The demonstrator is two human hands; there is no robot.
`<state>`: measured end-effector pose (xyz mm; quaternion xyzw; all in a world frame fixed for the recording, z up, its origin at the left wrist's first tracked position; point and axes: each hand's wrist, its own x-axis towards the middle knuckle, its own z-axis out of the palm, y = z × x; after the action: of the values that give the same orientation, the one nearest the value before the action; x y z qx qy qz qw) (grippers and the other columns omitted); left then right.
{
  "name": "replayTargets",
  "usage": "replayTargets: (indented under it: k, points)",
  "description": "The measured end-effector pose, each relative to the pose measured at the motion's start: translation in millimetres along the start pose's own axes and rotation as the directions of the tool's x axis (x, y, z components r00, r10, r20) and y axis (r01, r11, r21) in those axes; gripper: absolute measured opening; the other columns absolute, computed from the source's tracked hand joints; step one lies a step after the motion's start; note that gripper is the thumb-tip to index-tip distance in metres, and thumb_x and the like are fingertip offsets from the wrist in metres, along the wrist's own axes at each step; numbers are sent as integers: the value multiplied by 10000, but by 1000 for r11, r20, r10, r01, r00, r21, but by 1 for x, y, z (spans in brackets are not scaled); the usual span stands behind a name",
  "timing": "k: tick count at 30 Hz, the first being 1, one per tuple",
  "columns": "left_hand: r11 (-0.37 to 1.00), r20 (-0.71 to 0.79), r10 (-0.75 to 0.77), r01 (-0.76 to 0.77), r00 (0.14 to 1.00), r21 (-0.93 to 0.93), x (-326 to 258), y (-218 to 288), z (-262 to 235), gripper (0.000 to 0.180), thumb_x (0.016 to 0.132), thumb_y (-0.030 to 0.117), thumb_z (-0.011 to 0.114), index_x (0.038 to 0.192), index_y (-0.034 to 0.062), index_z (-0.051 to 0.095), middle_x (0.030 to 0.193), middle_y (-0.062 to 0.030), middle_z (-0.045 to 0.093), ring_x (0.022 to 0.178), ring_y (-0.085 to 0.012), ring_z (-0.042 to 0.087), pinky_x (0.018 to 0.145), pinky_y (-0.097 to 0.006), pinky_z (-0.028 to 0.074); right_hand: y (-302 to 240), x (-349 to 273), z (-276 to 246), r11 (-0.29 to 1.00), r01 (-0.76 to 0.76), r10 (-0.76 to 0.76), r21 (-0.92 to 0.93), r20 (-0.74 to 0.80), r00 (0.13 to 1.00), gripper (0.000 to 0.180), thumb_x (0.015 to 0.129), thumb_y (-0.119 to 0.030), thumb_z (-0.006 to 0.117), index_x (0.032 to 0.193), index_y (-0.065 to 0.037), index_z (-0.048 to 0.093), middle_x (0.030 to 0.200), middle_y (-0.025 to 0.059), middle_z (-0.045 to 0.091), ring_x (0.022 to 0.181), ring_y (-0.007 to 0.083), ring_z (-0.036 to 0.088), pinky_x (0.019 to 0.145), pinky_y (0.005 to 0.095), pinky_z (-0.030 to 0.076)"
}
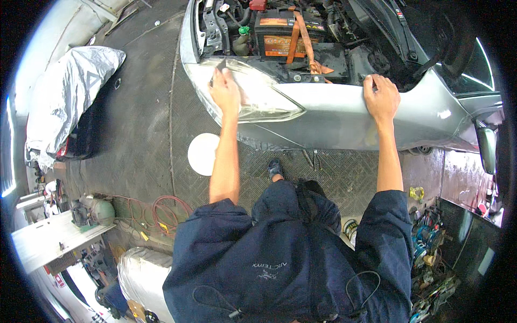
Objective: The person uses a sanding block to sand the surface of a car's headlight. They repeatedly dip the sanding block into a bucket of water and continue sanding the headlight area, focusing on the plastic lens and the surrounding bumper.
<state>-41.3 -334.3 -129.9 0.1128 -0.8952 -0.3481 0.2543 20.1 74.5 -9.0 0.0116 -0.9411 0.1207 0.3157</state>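
1. At the front corner of the silver car (344, 132), the headlight (269, 99) lies below and in front of me, its lens cloudy and pale, tapering to a point on my right.
2. On that lens rests my left hand (225, 92), slightly blurred, fingers reaching forward, nearly straight and close together. A small dark piece (221, 64) shows at the fingertips; I cannot tell whether I pinch it or only press it down.
3. My right hand (381, 98) lies palm down on the fender (328, 102), well apart from the left, its fingers partly spread and loosely bent near the edge of the engine bay. I see nothing in its grasp.
4. Between and beyond my hands sits the battery (285, 39), an orange strap (308, 43) running over it.
5. Near my left forearm, a white round object (203, 154) sits on the dark floor (140, 118).
6. Farther left stands something under a silver cover (81, 81).
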Motion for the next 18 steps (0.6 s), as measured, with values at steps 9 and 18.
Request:
replayTargets:
  k: [9,18]
  points:
    - [972,74,-201,209,977,-104,-68,40,-37,372,1041,290,546,1226,17,718,1221,-232,711,1185,-388,661,1000,-465,484,23,1,6,996,84,-83,10,-76,994,255,922,-278,609,819,-80,734,797,103,721,777,301,691,745,438,528]
    - [54,367,-484,445,795,-894,-157,-34,-197,197,1010,127,630,1193,57,648,1132,-7,696,972,-175,670,877,-357,551,-19,-29,-22,767,-105,266,633,-165,950,197,976,-175,659,1040,-19,763,994,90,767,914,188,699,847,334,535]
